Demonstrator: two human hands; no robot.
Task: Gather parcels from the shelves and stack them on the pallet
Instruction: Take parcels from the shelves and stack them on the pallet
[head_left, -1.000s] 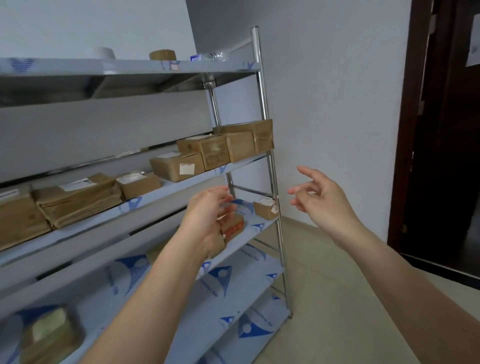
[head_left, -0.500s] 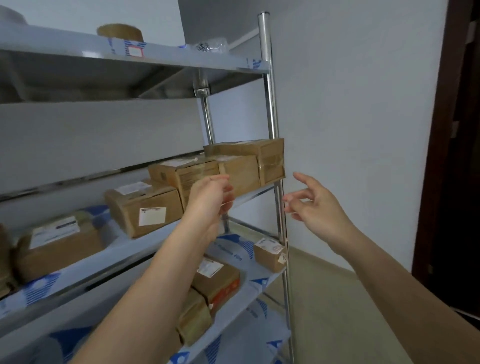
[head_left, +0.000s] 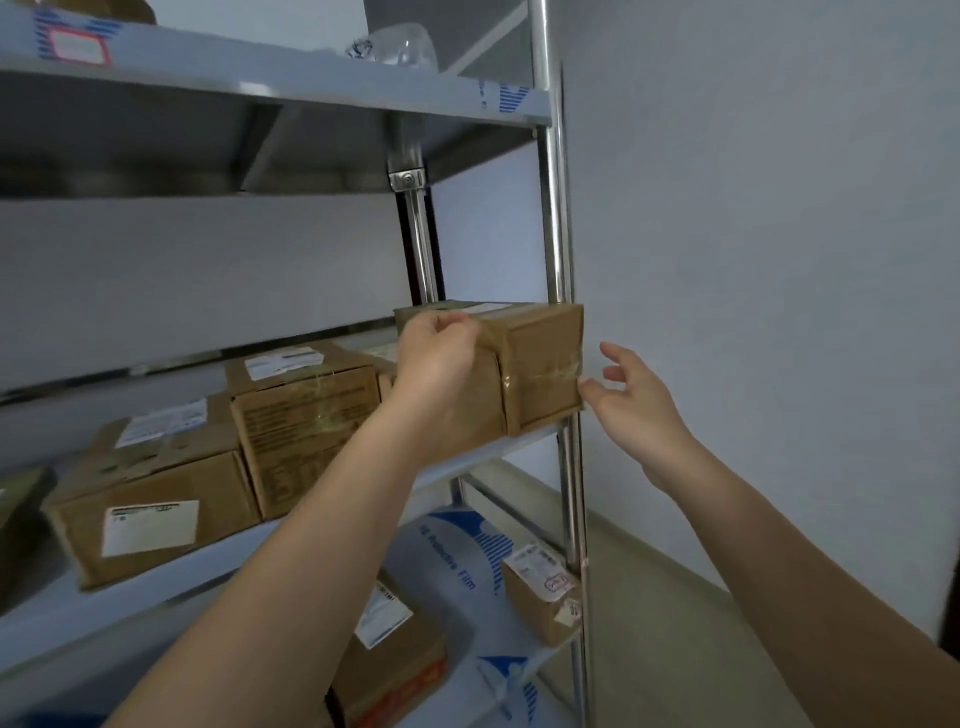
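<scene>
Brown cardboard fills the head view: the end parcel (head_left: 540, 364), wrapped in clear tape, sits at the right end of the middle shelf (head_left: 498, 452), hard against the front steel post (head_left: 558, 249). Your left hand (head_left: 434, 358) lies over its top left corner, fingers curled onto the upper edge and gripping it. Your right hand (head_left: 631, 395) is spread wide just beside the parcel's right face, thumb tip at or almost at the lower right corner; whether it truly touches, you cannot tell. It holds nothing.

Left of that parcel stand a printed carton (head_left: 306, 415) with a white label on top, then a lower box (head_left: 150, 499) with labels on its top and front face. On the shelf below, covered in blue-printed protective film (head_left: 457, 551), a small labelled parcel (head_left: 543, 592) sits near the front post, and an orange-edged box (head_left: 395, 660) lies partly under your left forearm. On the top shelf (head_left: 291, 78) rests something clear and crumpled (head_left: 395, 44), too blurred to name. A pale wall (head_left: 753, 260) runs along the right.
</scene>
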